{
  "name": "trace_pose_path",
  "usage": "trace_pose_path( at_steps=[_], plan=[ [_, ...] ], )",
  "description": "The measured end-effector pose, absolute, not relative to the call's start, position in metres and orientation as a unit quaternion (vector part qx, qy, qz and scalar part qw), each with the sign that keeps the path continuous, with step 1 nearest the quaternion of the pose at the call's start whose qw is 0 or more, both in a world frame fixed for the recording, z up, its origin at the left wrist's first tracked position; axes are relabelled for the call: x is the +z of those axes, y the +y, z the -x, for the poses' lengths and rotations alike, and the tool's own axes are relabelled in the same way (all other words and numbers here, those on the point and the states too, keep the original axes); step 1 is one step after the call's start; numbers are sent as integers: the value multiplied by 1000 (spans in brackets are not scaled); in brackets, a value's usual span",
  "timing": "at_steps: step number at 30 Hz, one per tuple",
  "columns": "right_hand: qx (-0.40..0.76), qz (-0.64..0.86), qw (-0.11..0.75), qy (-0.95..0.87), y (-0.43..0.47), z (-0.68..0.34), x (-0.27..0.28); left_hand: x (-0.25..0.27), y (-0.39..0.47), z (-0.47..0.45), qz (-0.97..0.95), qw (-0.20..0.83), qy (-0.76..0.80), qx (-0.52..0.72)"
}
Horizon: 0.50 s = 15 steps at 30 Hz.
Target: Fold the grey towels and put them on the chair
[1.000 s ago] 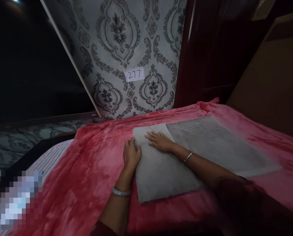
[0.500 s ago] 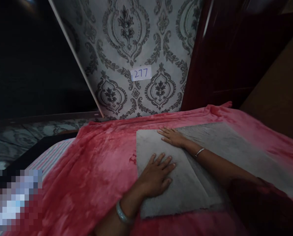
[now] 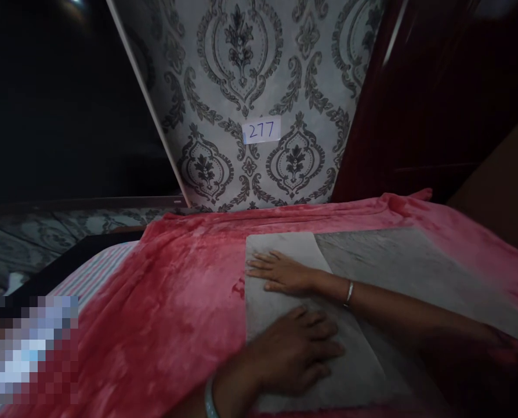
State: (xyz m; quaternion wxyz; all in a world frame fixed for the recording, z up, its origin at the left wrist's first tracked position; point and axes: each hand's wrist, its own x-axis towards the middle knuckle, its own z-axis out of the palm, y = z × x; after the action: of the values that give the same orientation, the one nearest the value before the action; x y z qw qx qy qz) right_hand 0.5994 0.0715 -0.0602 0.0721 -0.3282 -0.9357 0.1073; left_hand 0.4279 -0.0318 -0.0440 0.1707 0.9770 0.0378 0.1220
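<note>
A grey cloth (image 3: 384, 255) lies spread over the pink-red blanket, its left end turned over into a paler flap (image 3: 350, 360). My right hand (image 3: 280, 273) rests flat on the upper part of this flap, fingers stretched toward its left edge. Closer to me, my left hand (image 3: 297, 348) is on the lower part of the flap, palm down and slightly blurred, with its fingers a little apart. Neither hand grips anything. A bangle circles each wrist.
The pink-red blanket (image 3: 184, 290) covers the bed, with a striped sheet (image 3: 97, 267) showing at left. Behind stand a patterned wall (image 3: 259, 75) with a paper marked 277 (image 3: 261, 129), a dark screen-like panel (image 3: 67, 104) and a dark red cabinet-like surface (image 3: 415, 98).
My right hand has slid left and toward me over the flap. My left hand has moved toward me and to the right. The view has shifted slightly.
</note>
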Motion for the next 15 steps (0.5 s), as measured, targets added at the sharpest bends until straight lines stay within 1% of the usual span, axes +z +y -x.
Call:
trace_pose_path(
  at_steps=[5, 9, 15],
  plan=[
    [93, 363, 77, -924, 115, -613, -71, -52, -30, -426, -979, 161, 35, 117],
    [96, 424, 80, -897, 151, -628, -79, -53, -27, -425, -978, 173, 37, 113],
    [88, 519, 78, -847, 168, -633, -76, -52, -23, -426, -976, 189, 21, 104]
  ],
)
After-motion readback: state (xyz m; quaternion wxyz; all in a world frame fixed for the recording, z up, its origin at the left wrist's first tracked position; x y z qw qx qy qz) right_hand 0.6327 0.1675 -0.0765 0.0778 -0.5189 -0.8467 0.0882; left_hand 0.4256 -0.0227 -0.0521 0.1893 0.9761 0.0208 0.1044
